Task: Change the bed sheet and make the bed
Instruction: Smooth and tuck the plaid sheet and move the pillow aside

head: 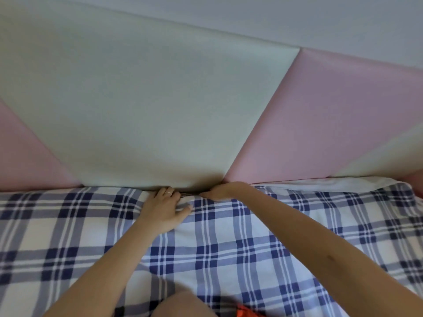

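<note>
Pressing plaid sheet (229,248) down with left hand (166,208), fingers straight, tips at the seam under cream wall panel (137,110). Pushing into same seam with right hand (225,191), just beside the left, not touching. Fingers hidden, can't tell if gripping cloth. Spread over the bed right up to the panels. Showing white underlayer (320,185) at far right, below pink panel (332,122). Bare knee (183,303) and orange fabric (247,312) at bottom edge.

The bed (332,184) is covered almost wholly by a blue, grey and white plaid sheet (229,248), spread from left to right with a few soft wrinkles. Its far edge meets the padded panels; at the far right a bare white strip shows.
</note>
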A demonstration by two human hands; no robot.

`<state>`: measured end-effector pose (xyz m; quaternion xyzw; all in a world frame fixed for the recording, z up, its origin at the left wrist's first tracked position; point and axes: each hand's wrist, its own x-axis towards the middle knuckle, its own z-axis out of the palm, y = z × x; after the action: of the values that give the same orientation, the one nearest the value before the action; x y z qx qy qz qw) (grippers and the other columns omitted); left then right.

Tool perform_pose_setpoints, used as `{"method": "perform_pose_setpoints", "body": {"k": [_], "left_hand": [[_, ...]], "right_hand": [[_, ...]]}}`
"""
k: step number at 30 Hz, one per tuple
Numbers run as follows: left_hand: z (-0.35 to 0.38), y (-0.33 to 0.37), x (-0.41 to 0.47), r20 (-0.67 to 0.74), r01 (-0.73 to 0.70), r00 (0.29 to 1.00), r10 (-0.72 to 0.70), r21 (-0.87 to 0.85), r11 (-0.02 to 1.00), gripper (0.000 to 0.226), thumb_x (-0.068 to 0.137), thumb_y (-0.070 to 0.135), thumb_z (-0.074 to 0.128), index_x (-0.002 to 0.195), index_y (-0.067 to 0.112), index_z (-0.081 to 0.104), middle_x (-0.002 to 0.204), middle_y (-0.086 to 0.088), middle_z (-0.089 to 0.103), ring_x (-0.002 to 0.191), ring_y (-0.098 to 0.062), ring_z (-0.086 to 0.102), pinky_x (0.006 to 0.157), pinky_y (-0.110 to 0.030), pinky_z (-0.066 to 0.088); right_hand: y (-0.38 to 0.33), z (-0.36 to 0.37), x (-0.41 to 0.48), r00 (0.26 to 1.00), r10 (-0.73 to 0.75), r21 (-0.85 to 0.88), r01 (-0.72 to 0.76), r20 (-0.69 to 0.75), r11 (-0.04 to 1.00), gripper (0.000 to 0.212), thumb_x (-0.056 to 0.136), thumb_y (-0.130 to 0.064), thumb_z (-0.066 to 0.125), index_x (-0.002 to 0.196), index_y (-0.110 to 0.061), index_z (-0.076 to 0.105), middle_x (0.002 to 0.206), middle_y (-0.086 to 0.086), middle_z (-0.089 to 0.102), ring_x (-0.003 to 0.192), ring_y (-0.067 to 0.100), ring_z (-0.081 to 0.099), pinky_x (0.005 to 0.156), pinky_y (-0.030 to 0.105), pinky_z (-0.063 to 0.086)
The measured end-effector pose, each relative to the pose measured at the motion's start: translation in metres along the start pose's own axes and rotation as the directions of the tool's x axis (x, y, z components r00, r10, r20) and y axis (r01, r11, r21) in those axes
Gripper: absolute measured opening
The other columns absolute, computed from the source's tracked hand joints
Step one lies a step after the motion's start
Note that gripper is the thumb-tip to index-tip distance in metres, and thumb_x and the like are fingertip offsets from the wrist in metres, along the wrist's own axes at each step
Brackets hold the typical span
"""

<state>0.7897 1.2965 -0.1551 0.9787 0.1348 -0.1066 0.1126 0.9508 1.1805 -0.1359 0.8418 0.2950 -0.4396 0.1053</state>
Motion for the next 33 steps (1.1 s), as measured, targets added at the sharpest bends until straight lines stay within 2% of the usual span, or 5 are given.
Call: {"method": "perform_pose_setpoints", "body": {"k": [5, 11, 16, 23, 33], "left_hand": [[-0.028, 0.007, 0.006, 0.102, 0.075, 0.993, -0.067, -0.083, 0.994, 0.045, 0.095, 0.059, 0.021, 0.092, 0.022, 0.046, 0.077, 0.005, 0.058, 0.076, -0.016, 0.057, 0.07, -0.033, 0.041], [-0.061, -0.001, 0.014, 0.264, 0.211, 0.957, -0.123, -0.34, 0.916, 0.041, 0.096, 0.044, 0.035, 0.081, 0.014, 0.059, 0.081, -0.005, 0.059, 0.077, -0.021, 0.057, 0.071, -0.033, 0.042], [-0.063, 0.003, 0.009, 0.36, 0.3, 0.92, -0.155, -0.393, 0.869, 0.036, 0.098, 0.029, 0.029, 0.066, 0.014, 0.037, 0.07, -0.006, 0.041, 0.067, -0.018, 0.041, 0.063, -0.031, 0.03], [-0.078, 0.008, 0.019, 0.573, 0.427, 0.811, -0.118, -0.441, 0.79, 0.026, 0.091, 0.029, 0.045, 0.067, 0.018, 0.043, 0.064, 0.0, 0.042, 0.058, -0.013, 0.038, 0.067, -0.031, 0.033], [-0.053, 0.035, 0.026, 0.216, 0.15, 0.973, -0.087, -0.298, 0.943, 0.021, 0.094, 0.018, 0.053, 0.113, 0.022, 0.06, 0.109, 0.0, 0.062, 0.094, -0.019, 0.058, 0.085, -0.035, 0.05]], "right_hand": [[0.003, -0.01, -0.021, 0.998, -0.039, -0.037, 0.041, 0.05, 0.998, 0.071, 0.097, -0.059, 0.025, 0.149, -0.01, 0.028, 0.156, 0.01, 0.023, 0.141, 0.028, 0.024, 0.116, 0.042, 0.02], [0.017, -0.028, -0.065, 0.988, -0.15, -0.06, 0.151, 0.028, 0.987, 0.07, 0.096, -0.062, 0.026, 0.138, -0.009, 0.046, 0.144, 0.011, 0.043, 0.129, 0.027, 0.041, 0.109, 0.038, 0.03], [0.038, -0.034, -0.064, 0.985, -0.074, 0.364, 0.011, 0.159, 0.931, 0.082, 0.083, -0.074, 0.044, 0.145, -0.021, 0.036, 0.15, 0.0, 0.035, 0.137, 0.021, 0.034, 0.116, 0.037, 0.023], [0.05, -0.046, -0.056, 0.955, -0.003, 0.344, -0.103, 0.295, 0.933, 0.034, 0.093, -0.032, 0.058, 0.12, -0.011, 0.055, 0.11, 0.004, 0.062, 0.097, 0.018, 0.059, 0.088, 0.028, 0.044], [0.043, -0.017, -0.049, 0.971, 0.062, 0.199, -0.109, 0.231, 0.974, 0.058, 0.101, -0.036, 0.04, 0.15, -0.009, 0.023, 0.155, 0.008, 0.026, 0.141, 0.025, 0.026, 0.109, 0.031, 0.025]]}}
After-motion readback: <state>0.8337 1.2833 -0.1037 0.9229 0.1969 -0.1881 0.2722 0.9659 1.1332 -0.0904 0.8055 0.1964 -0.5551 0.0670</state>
